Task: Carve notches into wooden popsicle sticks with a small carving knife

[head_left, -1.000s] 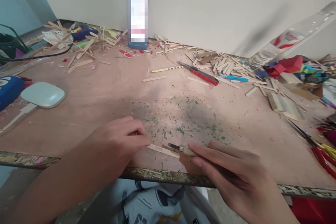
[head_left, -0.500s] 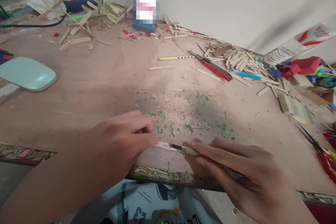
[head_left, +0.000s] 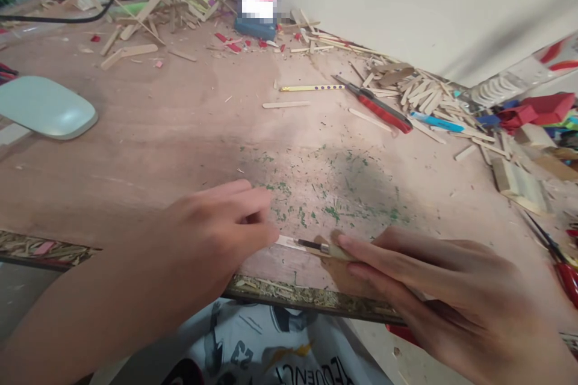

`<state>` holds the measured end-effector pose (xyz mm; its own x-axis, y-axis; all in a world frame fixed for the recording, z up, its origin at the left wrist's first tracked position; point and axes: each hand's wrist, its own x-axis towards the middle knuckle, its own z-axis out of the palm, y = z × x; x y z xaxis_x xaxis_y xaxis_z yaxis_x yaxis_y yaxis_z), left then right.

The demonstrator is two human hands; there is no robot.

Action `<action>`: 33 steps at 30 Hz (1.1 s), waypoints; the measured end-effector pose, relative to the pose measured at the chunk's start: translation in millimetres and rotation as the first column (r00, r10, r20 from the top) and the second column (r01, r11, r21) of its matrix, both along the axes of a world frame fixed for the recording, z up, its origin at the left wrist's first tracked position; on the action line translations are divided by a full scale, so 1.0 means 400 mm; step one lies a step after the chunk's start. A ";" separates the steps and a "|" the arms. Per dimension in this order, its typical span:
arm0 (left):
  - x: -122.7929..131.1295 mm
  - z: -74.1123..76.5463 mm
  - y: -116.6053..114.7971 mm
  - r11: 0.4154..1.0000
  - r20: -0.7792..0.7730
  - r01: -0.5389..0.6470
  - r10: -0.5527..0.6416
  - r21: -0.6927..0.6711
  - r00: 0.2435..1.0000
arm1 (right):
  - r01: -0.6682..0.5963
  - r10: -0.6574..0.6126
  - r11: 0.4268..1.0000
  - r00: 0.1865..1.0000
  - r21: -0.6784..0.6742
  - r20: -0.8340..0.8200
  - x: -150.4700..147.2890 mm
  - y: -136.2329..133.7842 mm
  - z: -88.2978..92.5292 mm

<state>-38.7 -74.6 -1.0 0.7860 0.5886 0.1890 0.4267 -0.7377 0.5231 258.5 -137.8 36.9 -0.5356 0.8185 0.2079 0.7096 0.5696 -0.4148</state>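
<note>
My left hand (head_left: 230,222) is closed near the table's front edge, pinching one end of a pale craft stick (head_left: 287,241) against the tabletop. In my right hand (head_left: 433,283) is a carving knife (head_left: 334,250) with a light handle, a metal collar and a dark blade. The blade points left and lies over the craft stick, close to my left thumb. Whether it cuts into the wood I cannot tell. Behind both hands, small green shavings (head_left: 332,212) are scattered on the wooden table (head_left: 180,132).
A white computer mouse (head_left: 49,107) sits at left. Toward the back lie a pencil (head_left: 311,88), a red-and-black cutter (head_left: 379,107), a blue pen (head_left: 437,122) and piled craft sticks (head_left: 424,93). Scissors (head_left: 557,258), a wood block (head_left: 519,183) and a plastic bottle (head_left: 510,81) are at right.
The camera view has shifted slightly, so the table items appear a little higher and mostly farther right. Both hands keep their grips, and the knife stays over the craft stick.
</note>
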 end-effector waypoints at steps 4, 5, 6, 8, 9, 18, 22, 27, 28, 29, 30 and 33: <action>0.000 -0.002 -0.001 1.000 -0.025 0.003 -0.003 -0.002 1.000 | -0.023 0.023 0.999 1.000 -0.026 0.004 0.001 0.004 0.000; 0.000 -0.002 -0.001 1.000 -0.032 0.005 -0.005 -0.006 0.999 | -0.028 0.028 0.999 1.000 -0.026 0.009 0.002 0.006 -0.001; 0.000 -0.002 -0.001 1.000 -0.038 0.007 -0.007 -0.008 0.999 | -0.033 0.033 0.999 0.999 -0.020 0.023 0.004 0.008 -0.002; 0.001 -0.001 0.000 1.000 -0.044 0.014 -0.014 -0.014 0.999 | -0.045 0.046 0.999 0.997 -0.011 0.064 0.008 0.012 -0.005; 0.002 0.000 0.000 1.000 -0.045 0.017 -0.017 -0.017 0.999 | -0.053 0.054 0.999 0.995 -0.010 0.080 0.010 0.014 -0.005; 0.008 0.004 0.000 0.995 -0.044 0.020 -0.024 -0.101 0.999 | -0.023 0.021 0.992 1.000 -0.121 -0.021 -0.007 0.006 -0.007; 0.000 0.003 0.000 0.990 -0.071 0.009 -0.019 -0.140 0.997 | -0.026 0.020 0.992 0.999 -0.126 -0.050 -0.002 0.005 -0.018; 0.000 0.013 0.002 0.993 -0.104 0.020 -0.032 -0.114 0.994 | -0.062 0.061 0.997 0.998 -0.045 -0.013 0.001 0.012 -0.021; 0.001 0.015 0.004 0.994 -0.114 0.025 -0.037 -0.105 0.993 | -0.065 0.065 0.997 0.998 -0.042 -0.011 0.000 0.012 -0.021; 0.002 0.017 0.005 0.995 -0.120 0.029 -0.041 -0.096 0.992 | -0.063 0.062 0.997 0.998 -0.049 -0.013 -0.002 0.011 -0.022; 0.004 0.018 0.006 0.996 -0.122 0.033 -0.044 -0.089 0.992 | -0.057 0.055 0.996 0.998 -0.062 -0.024 -0.003 0.009 -0.023; 0.006 0.018 0.008 0.996 -0.113 0.039 -0.047 -0.076 0.992 | -0.007 -0.003 0.992 0.997 -0.126 -0.077 -0.009 0.000 -0.031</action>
